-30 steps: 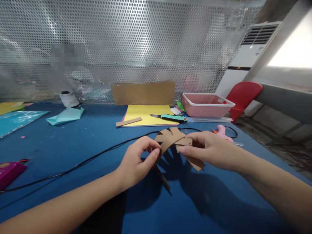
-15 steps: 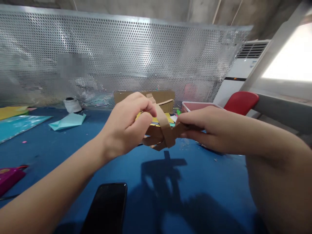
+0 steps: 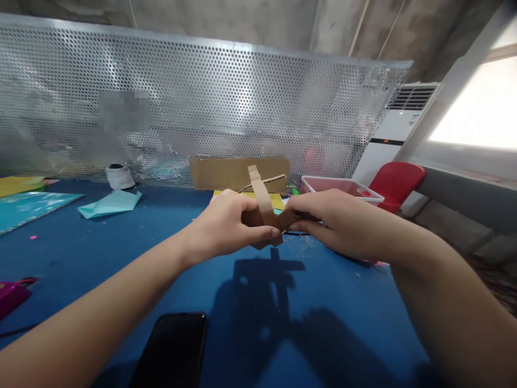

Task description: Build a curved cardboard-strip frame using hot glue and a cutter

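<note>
Above the blue table (image 3: 161,248), both hands hold a small construction of bent brown cardboard strips (image 3: 263,200). One strip stands up from it, and a thin one crosses behind toward the right. My left hand (image 3: 232,223) is closed on its left side, the thumb stretched along the lower front and the fingers behind. With thumb and fingertips, my right hand (image 3: 323,215) pinches a strip at the right end. The hands cover much of the lower part. Its shadow falls on the table beneath.
A black phone (image 3: 172,350) lies in front. At left are folded light-blue paper (image 3: 111,203), a blue sheet (image 3: 34,209) and a magenta object (image 3: 13,297). Behind stand a cardboard piece (image 3: 220,172), a pinkish bin (image 3: 371,198) and a perforated metal screen (image 3: 181,102). A red chair (image 3: 398,183) is at right.
My left hand has shifted its grip: the thumb, curled near the upper strip before, now reaches across the lower front. The right hand keeps its pinch. The camera view has tilted slightly up.
</note>
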The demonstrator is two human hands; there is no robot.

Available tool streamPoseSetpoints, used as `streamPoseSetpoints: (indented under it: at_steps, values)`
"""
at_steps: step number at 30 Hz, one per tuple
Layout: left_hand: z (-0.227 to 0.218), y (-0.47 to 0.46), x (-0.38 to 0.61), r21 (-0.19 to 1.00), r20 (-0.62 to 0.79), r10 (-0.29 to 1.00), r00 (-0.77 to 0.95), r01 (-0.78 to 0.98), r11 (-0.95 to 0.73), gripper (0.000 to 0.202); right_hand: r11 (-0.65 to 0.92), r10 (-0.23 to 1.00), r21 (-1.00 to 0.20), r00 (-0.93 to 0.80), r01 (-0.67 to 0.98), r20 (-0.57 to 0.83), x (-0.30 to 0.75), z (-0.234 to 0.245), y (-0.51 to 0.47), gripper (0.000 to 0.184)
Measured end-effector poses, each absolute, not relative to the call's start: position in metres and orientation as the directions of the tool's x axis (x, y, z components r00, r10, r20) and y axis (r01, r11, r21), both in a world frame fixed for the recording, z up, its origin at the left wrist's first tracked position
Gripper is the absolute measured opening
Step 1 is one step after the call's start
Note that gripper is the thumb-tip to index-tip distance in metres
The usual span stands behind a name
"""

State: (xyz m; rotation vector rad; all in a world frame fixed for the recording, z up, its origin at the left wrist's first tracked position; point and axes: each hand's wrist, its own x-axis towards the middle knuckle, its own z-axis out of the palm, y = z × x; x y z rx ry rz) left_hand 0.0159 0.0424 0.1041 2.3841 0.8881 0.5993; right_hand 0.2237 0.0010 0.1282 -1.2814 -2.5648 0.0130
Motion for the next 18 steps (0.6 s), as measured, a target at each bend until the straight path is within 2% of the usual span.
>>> streamPoseSetpoints:
  at_steps: [2,4,6,8,10,12,14,18]
  values:
    - [0.101,0.045,0.017,0.684,0.194,0.724,0.662,0.438,-0.584,0.013,0.593,0.793,-0.118,-0.552,0.797,0.256,0.223,0.125,0.001,0.015]
    - [0.099,0.047,0.017,0.671,0.247,0.734,0.632,0.435,-0.601,0.013,0.617,0.768,-0.104,-0.568,0.780,0.296,0.223,0.123,0.002,0.012]
    - [0.096,0.049,0.019,0.558,0.363,0.711,0.602,0.471,-0.683,0.014,0.651,0.724,-0.079,-0.586,0.755,0.364,0.222,0.120,0.004,0.012]
    - [0.092,0.049,0.021,0.383,0.479,0.669,0.569,0.550,-0.742,0.016,0.643,0.705,-0.052,-0.564,0.764,0.430,0.221,0.119,0.005,0.011]
    - [0.087,0.049,0.024,0.218,0.567,0.629,0.532,0.639,-0.738,0.023,0.597,0.727,-0.047,-0.515,0.801,0.454,0.220,0.118,0.008,0.011]
    - [0.081,0.049,0.026,0.135,0.646,0.599,0.473,0.702,-0.699,0.031,0.556,0.758,-0.054,-0.479,0.830,0.442,0.218,0.117,0.010,0.011]
    - [0.075,0.049,0.028,0.177,0.715,0.585,0.383,0.711,-0.681,0.039,0.534,0.779,-0.065,-0.461,0.843,0.426,0.217,0.117,0.011,0.011]
    - [0.071,0.047,0.029,0.416,0.695,0.631,0.344,0.524,-0.743,0.059,0.552,0.766,-0.062,-0.476,0.832,0.432,0.215,0.113,0.013,0.012]
